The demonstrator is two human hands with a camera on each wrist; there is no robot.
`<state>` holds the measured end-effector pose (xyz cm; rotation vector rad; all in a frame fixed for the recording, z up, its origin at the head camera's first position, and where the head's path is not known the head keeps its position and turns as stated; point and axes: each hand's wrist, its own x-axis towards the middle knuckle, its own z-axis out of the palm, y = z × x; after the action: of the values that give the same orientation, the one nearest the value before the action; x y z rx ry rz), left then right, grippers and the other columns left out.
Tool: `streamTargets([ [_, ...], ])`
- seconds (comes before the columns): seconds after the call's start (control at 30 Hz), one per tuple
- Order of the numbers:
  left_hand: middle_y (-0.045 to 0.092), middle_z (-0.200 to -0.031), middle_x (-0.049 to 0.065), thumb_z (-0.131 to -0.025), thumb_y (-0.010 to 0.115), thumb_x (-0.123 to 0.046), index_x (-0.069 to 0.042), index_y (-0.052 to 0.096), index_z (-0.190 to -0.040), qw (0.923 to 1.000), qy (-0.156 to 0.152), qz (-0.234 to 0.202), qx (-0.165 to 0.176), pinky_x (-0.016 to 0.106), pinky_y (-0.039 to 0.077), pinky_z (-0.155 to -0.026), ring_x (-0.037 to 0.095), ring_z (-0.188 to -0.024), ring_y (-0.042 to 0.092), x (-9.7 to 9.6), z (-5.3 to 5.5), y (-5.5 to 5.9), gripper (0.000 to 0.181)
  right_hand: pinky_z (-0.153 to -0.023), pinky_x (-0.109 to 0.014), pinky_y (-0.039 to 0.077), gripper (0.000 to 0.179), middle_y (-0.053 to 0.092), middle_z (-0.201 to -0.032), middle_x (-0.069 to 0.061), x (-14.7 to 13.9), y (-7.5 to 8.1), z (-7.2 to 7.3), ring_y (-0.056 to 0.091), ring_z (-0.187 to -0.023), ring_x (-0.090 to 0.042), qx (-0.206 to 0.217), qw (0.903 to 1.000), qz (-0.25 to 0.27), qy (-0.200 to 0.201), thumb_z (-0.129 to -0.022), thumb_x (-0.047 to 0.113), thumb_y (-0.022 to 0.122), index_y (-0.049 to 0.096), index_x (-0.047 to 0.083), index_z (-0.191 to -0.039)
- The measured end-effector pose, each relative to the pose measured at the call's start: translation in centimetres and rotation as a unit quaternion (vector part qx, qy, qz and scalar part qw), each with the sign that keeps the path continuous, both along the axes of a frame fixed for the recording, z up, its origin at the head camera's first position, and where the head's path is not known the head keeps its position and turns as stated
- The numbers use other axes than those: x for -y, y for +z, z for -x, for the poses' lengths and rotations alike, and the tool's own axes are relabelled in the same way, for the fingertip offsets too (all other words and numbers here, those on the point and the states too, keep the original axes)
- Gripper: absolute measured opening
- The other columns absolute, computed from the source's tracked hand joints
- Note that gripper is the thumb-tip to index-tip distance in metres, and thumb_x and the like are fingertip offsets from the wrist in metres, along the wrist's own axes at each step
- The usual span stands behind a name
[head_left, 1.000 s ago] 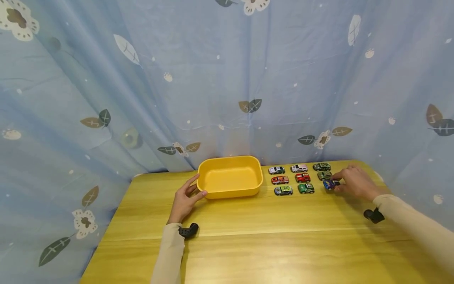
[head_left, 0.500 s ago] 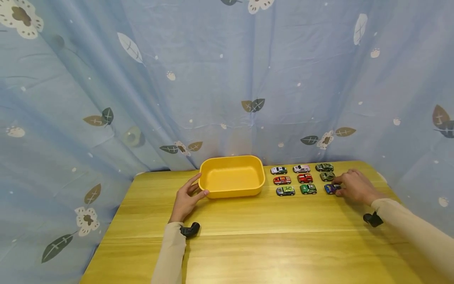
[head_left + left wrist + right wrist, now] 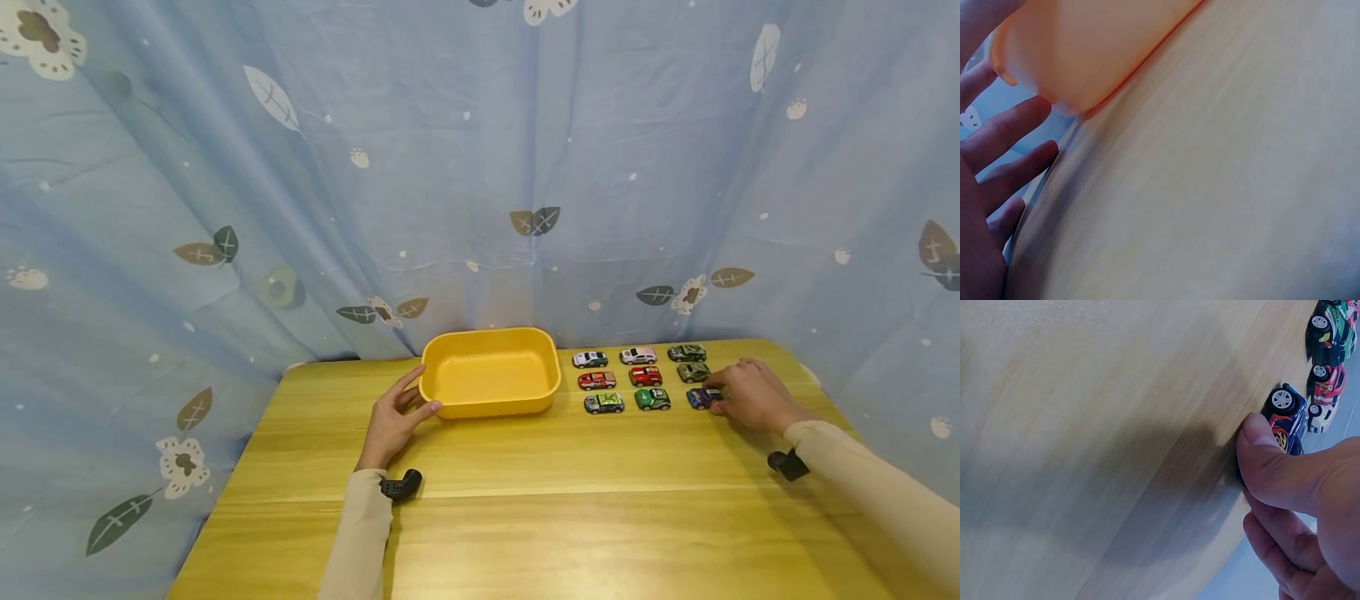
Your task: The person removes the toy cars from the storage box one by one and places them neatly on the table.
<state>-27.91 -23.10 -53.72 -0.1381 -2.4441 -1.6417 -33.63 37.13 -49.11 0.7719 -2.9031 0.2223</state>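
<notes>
At the left end of a yellow plastic bin (image 3: pixel 495 410), my left hand (image 3: pixel 392 423) rests its thumb on the front corner and its fingertips on the side. The left wrist view shows these fingers (image 3: pixel 1007 134) spread and fairly straight against the bin, which looks orange there. On the right, my right hand (image 3: pixel 753 396) pinches a dark blue toy car (image 3: pixel 701 398) at its right end. This car stands on its wheels on the table; in the right wrist view the thumb (image 3: pixel 1260 440) covers part of the blue car (image 3: pixel 1286 412).
Several toy cars stand in rows right of the bin, among them a green car (image 3: pixel 652 399), a red car (image 3: pixel 646 377) and an olive car (image 3: pixel 693 372). The wooden table (image 3: pixel 525 500) backs onto a blue patterned curtain (image 3: pixel 450 167).
My right hand has lowered the blue car and straightened it, closing the row beside the green car. Over the last half second little differs. My left hand stays at the bin.
</notes>
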Motion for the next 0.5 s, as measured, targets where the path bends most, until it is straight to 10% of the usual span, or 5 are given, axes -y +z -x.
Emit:
streamTargets([
  [0.5, 0.053, -0.162, 0.003, -0.092, 0.086, -0.026, -0.031, 0.054, -0.157, 0.9999, -0.004, -0.005, -0.009, 0.048, 0.051, -0.114, 0.029, -0.140, 0.062, 0.0, 0.0, 0.1, 0.073, -0.106, -0.077, 0.036, 0.061, 0.074, -0.120, -0.031, -1.7, 3.2, 0.4, 0.064, -0.112, -0.058, 0.045, 0.9977, 0.042, -0.026, -0.075, 0.023, 0.096, 0.074, -0.006, -0.124],
])
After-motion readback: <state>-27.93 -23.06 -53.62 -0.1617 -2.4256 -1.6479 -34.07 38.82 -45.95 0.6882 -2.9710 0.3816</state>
